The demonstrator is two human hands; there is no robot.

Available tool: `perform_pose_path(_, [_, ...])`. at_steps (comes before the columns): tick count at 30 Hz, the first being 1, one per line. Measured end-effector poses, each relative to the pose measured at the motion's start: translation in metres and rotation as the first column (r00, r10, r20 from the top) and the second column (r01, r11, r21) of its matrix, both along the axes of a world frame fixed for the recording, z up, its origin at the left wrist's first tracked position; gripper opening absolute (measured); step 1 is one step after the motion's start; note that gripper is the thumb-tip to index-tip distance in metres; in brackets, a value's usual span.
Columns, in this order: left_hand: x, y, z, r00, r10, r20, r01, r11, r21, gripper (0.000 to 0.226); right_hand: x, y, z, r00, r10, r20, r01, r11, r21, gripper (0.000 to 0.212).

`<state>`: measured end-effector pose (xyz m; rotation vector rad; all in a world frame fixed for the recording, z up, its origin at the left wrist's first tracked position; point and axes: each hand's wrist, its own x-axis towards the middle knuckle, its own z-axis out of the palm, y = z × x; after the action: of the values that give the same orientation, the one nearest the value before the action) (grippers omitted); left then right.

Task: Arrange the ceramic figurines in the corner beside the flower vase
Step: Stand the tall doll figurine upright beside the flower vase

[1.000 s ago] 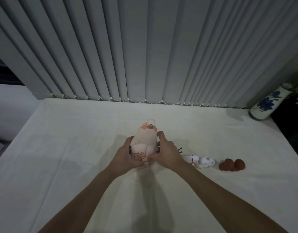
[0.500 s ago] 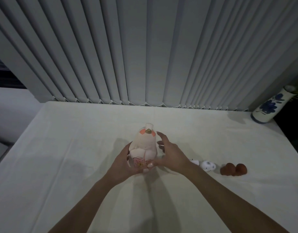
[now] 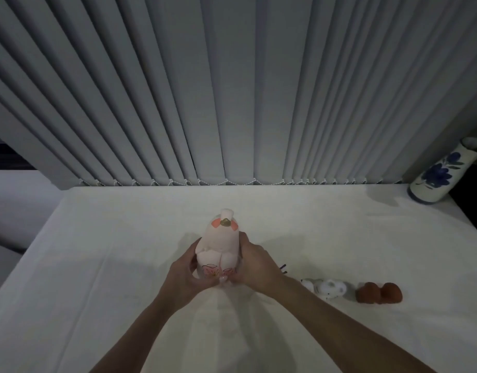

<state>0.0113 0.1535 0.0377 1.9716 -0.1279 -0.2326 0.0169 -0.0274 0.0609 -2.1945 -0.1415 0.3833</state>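
Observation:
A tall pale pink ceramic figurine (image 3: 220, 244) with orange cheek marks and flower prints stands upright at the table's middle. My left hand (image 3: 184, 275) wraps its left side and my right hand (image 3: 255, 267) wraps its right side, thumbs meeting at its base. A small white spotted figurine (image 3: 329, 288) lies to the right, partly behind my right forearm. Beyond it sits a reddish-brown figurine (image 3: 379, 292). The white flower vase (image 3: 438, 176) with blue flowers stands in the far right corner.
The table wears a white cloth (image 3: 111, 251). Grey vertical blinds (image 3: 232, 90) hang along its far edge. The table's right edge runs just past the vase, with darkness beyond. A small dark purple bit pokes out behind my right wrist.
My right hand, which had opened off the pink figurine half a second ago, has closed on its right side again. The view has tilted slightly.

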Motion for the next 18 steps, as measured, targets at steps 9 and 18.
perform_pose_path(9, [0.093,-0.103,0.033,0.99,-0.134,0.037,0.135,0.991,-0.023,0.073,0.063,-0.101,0.023,0.974,-0.207,0.096,0.196,0.975,0.108,0.084])
perform_pose_path(18, [0.175,-0.306,0.024,0.914,-0.401,0.057,0.405,0.9,-0.16,0.076,0.094,-0.284,0.022,0.855,-0.503,0.122,0.487,0.862,0.139,0.091])
